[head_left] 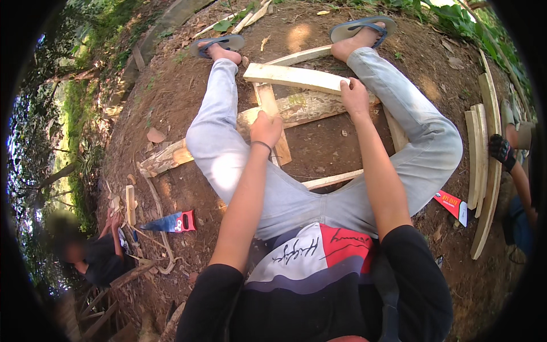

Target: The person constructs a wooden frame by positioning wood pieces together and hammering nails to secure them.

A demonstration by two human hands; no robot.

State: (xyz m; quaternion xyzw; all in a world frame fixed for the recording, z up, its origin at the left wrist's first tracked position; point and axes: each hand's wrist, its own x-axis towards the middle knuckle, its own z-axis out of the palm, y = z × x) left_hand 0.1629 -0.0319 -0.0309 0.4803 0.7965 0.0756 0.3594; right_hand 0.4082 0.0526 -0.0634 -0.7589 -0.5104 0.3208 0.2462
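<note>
Gripping pale, rough-sawn wooden slats (293, 77), left hand (265, 129) and right hand (355, 94) fingers clench around them.

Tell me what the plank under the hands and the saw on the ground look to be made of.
Plank: pale raw wood, rough-sawn and unpainted, grain showing. Saw: dark blade, probably steel, with a red handle that looks like plastic. Right hand rests on the plank; left hand grips a narrower board.
</note>
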